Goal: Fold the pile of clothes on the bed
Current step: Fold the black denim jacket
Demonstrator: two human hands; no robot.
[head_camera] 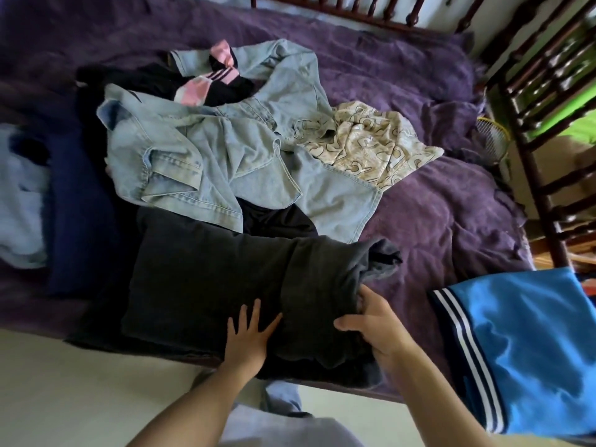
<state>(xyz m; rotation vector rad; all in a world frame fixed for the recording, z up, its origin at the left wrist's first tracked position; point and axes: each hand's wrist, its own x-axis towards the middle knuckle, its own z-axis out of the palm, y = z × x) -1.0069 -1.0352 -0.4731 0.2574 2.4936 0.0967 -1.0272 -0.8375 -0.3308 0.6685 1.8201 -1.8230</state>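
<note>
The dark grey garment (206, 272), perhaps a sweatshirt, lies at the near edge of the purple bedspread (445, 221). The left hand (248, 337) presses flat on it, fingers spread; the right hand (371, 324) grips its folded-over right end. Anchor the crease with the palm and draw the flap across evenly. A crumpled denim jacket (200, 156) touches its far side; a blue striped garment (532, 343) lies right.
</note>
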